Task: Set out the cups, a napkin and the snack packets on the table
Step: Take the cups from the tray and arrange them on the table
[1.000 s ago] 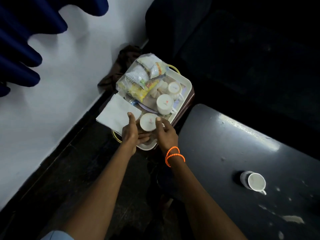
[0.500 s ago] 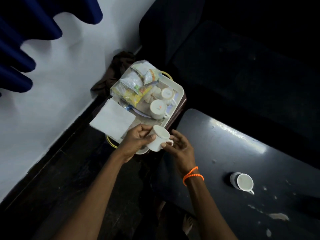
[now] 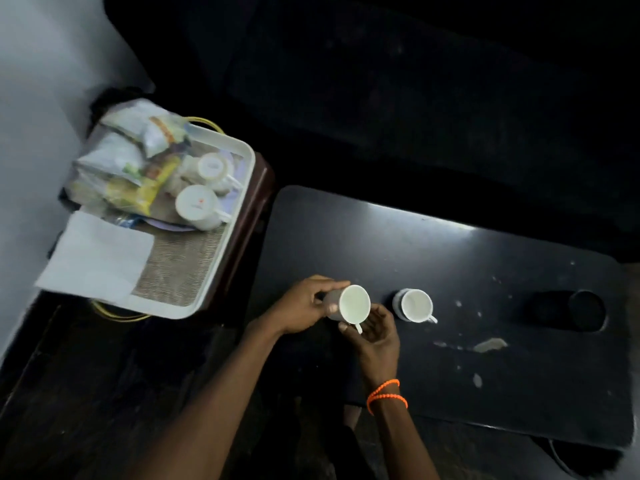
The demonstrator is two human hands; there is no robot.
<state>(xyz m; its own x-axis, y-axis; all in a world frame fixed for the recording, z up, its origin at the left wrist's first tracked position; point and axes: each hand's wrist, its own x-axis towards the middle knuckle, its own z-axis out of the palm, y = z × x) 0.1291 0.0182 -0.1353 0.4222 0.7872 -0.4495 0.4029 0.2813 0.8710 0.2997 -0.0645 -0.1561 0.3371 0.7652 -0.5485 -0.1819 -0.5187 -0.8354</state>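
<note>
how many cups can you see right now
4. One held in both hands over the table, one standing on it, two upside down on the tray. Packets may hide more.

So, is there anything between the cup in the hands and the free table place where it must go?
Nothing visible. The held cup hangs over bare table, left of the standing cup, which is beside it, not under.
</note>
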